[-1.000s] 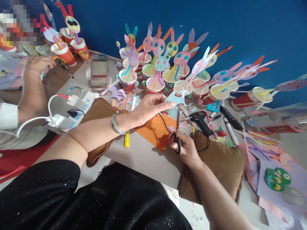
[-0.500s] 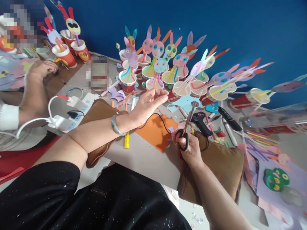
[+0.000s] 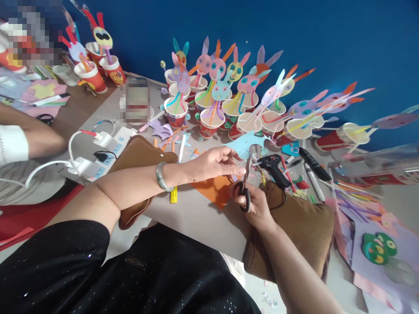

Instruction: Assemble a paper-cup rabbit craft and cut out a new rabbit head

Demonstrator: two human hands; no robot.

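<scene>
My right hand point(image 3: 253, 205) is closed around the black handles of a pair of scissors point(image 3: 247, 176), whose metal blades point up and away from me. Close to the blades is my left hand point(image 3: 214, 165), its fingers loosely curved and its thumb apart from them. The thumb tip comes up to the blades; whether it touches them I cannot tell. A bangle circles my left wrist. Below both hands lies orange paper point(image 3: 214, 192), partly covered by the left hand. Light blue paper point(image 3: 247, 140) sits just beyond the blades.
Several paper cups point(image 3: 211, 126) with paper rabbit heads on straws stand along the blue wall. A black glue gun point(image 3: 276, 170) and markers point(image 3: 314, 163) lie at right, near a brown cushion point(image 3: 301, 231). At left are a power strip point(image 3: 113, 152) and another person's arm point(image 3: 42, 141).
My left hand has moved right and toward me, up to the scissors. The scissors have shifted slightly left. At left, the other person's hand has drawn back, leaving the forearm in view.
</scene>
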